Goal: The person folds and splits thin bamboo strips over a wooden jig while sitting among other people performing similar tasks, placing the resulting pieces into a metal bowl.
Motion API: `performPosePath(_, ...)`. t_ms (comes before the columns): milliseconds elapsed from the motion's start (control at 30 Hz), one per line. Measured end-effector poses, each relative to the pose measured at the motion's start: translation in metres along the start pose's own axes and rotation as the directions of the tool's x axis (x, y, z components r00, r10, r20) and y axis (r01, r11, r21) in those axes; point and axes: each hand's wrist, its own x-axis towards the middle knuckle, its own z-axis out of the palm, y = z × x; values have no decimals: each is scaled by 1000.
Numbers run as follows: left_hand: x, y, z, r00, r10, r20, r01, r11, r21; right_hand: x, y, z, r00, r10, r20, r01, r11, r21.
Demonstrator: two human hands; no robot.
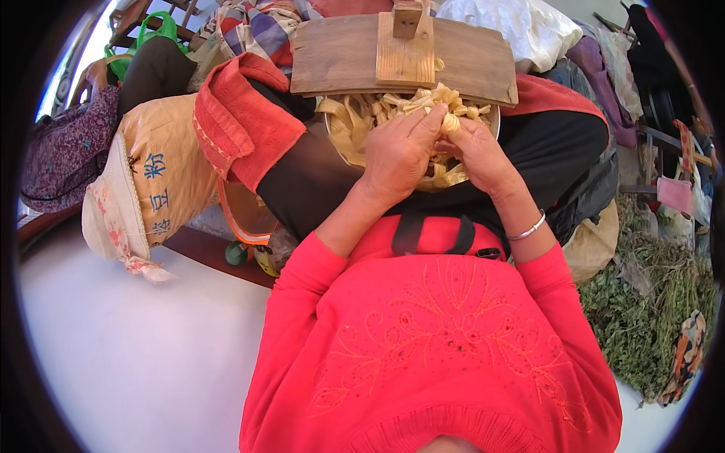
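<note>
Both my hands meet over a round basin (495,119) in my lap that holds a heap of pale yellow-tan strips (347,124). Between my fingertips is a coiled or knotted strip (451,124) of the same colour. My left hand (395,157) pinches it from the left, its back turned up. From the other side my right hand (483,155) grips it with bent fingers. A bracelet circles my right wrist. Other strips pile up just beyond my fingers, some folded or looped. My hands hide part of the basin's contents.
A wooden board (332,57) with a block on it lies across the basin's far side. A red towel (245,121) covers my left knee. At left stands a woven sack (162,166); at right lies a heap of green plants (649,302). A white bag (521,30) sits behind.
</note>
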Motion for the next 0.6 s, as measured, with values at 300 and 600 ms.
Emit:
performPosePath(300, 23, 21, -17, 992, -95, -81, 68, 956, -287, 1, -17, 25, 884, -450, -128, 413, 880, -236)
performPosePath(600, 26, 13, -8, 800, -543, 257, 490, 343, -802, 3, -39, 35, 660, -691, -294, 538, 708, -457)
